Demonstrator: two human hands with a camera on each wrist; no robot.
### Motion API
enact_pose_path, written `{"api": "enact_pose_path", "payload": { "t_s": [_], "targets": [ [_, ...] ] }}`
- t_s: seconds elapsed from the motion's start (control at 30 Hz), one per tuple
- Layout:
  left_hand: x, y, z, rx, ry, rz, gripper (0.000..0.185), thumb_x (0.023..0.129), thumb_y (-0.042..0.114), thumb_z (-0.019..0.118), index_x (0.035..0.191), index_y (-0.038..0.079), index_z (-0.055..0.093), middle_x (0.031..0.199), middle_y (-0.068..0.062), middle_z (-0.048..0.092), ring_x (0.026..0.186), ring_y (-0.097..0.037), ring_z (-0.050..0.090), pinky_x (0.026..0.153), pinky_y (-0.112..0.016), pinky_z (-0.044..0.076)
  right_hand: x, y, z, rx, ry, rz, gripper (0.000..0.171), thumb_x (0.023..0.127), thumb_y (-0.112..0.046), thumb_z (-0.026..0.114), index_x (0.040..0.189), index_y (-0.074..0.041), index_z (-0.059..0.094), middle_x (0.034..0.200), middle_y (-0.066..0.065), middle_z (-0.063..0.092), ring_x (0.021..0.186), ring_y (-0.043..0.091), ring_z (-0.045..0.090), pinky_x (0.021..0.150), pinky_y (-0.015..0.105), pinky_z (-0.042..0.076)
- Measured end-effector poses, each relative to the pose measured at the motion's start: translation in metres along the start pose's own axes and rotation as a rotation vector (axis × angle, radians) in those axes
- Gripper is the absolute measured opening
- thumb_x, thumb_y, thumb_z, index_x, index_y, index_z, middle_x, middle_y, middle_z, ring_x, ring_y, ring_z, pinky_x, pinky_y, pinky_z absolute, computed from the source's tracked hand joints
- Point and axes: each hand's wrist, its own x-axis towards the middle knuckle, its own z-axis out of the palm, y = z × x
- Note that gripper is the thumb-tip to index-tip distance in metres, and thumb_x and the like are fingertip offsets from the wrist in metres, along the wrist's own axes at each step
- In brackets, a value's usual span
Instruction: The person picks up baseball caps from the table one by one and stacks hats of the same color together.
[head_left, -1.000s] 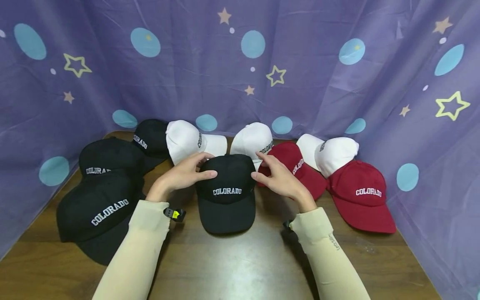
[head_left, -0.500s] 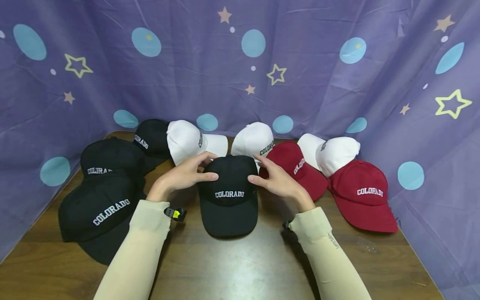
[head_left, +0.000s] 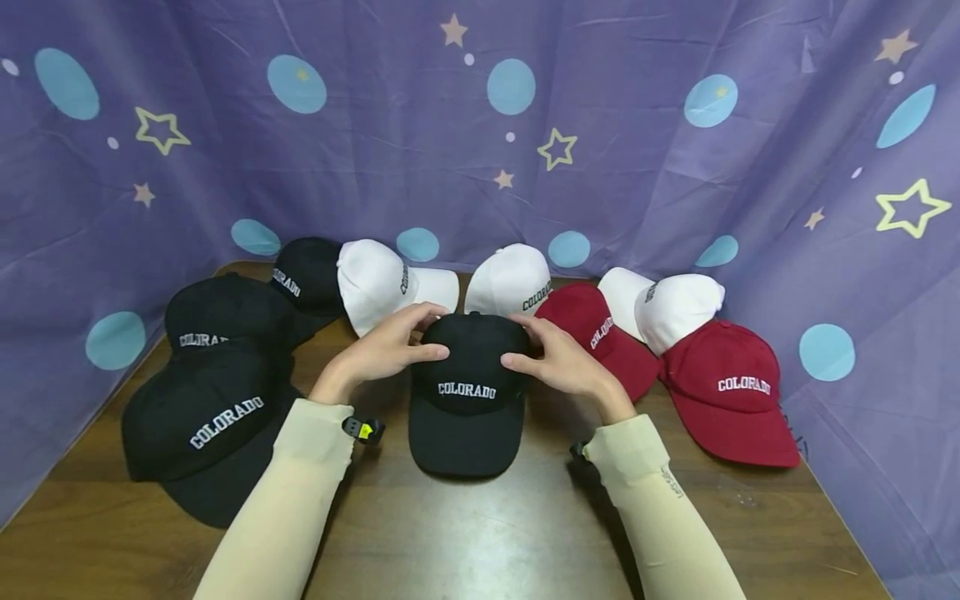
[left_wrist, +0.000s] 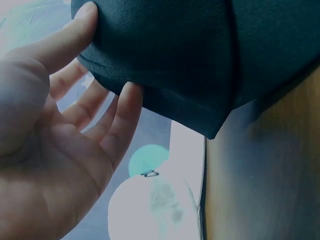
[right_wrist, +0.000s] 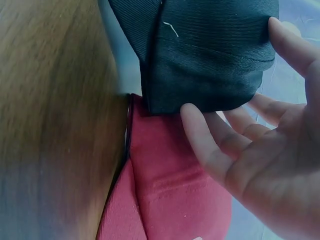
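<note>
A black baseball cap [head_left: 467, 433] with white COLORADO lettering is in the middle of the head view, brim toward me. My left hand [head_left: 386, 346] holds its left side near the crown, thumb in front and fingers round the back. On the opposite side, my right hand [head_left: 562, 358] holds it the same way. The left wrist view shows the thumb and fingertips against the black cap's edge [left_wrist: 165, 65]. In the right wrist view, a red cap [right_wrist: 175, 175] sits beside the black one. Whether the black cap touches the table cannot be told.
Several black caps [head_left: 202, 408] overlap on the left. Behind my hands are white caps [head_left: 367, 279]. A white cap [head_left: 678, 308] and a red cap [head_left: 723, 375] stand at the right. A purple curtain [head_left: 420, 150] borders the wooden table [head_left: 450, 542].
The black cap has shifted slightly right and toward me, with both hands staying on it. My left hand has moved a little right. The other caps keep their places.
</note>
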Motion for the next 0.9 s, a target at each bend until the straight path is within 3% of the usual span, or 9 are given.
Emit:
{"api": "enact_pose_path", "payload": {
  "t_s": [0.23, 0.9],
  "targets": [
    [0.0062, 0.0037, 0.0090, 0.101, 0.048, 0.003, 0.054, 0.098, 0.018, 0.080, 0.145, 0.004, 0.057, 0.129, -0.013, 0.064, 0.116, -0.027, 0.061, 0.099, -0.045, 0.051, -0.0019, 0.0057, -0.0042, -0.001, 0.023, 0.009, 0.065, 0.096, -0.026, 0.081, 0.153, -0.010, 0.052, 0.136, 0.010, 0.065, 0.120, 0.027, 0.066, 0.109, 0.050, 0.052],
    [0.0010, 0.0072, 0.0060, 0.054, -0.029, -0.020, 0.052, 0.098, 0.020, 0.080, 0.144, 0.006, 0.059, 0.124, -0.011, 0.070, 0.115, -0.025, 0.065, 0.098, -0.045, 0.055, -0.0057, 0.0000, -0.0062, -0.018, -0.014, 0.054, 0.069, 0.096, -0.029, 0.080, 0.155, -0.012, 0.050, 0.131, 0.010, 0.066, 0.118, 0.028, 0.064, 0.106, 0.050, 0.053]
  ]
}}
